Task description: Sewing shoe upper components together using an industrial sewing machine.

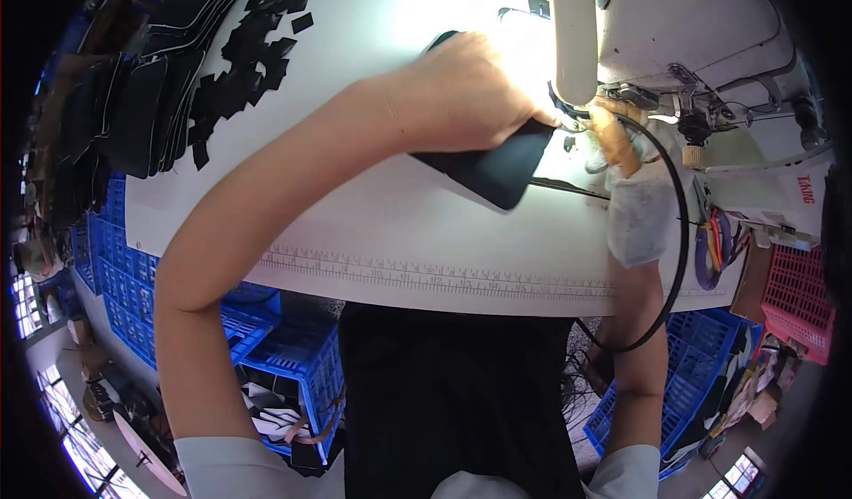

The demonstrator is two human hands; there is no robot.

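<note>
Black and matte, the flat piece (pixel 497 166) lies on the white table (pixel 373 233), its right edge at the needle of the sewing machine (pixel 692 38). It looks thin, light and floppy, so hold it flat close to the seam line. Your left hand (pixel 470 91) presses down on it, fingers spread narrow. Your right hand (pixel 635 188), in a grey wrap, pinches near the needle; what it grips I cannot tell. Small black cut pieces (pixel 248 64) lie far left.

A white worktable (pixel 373 233) under bright lamp glare, blue plastic crates (pixel 293 366) beneath it, a pink crate (pixel 799 299) at right, daylit windows (pixel 53 406) lower left.
</note>
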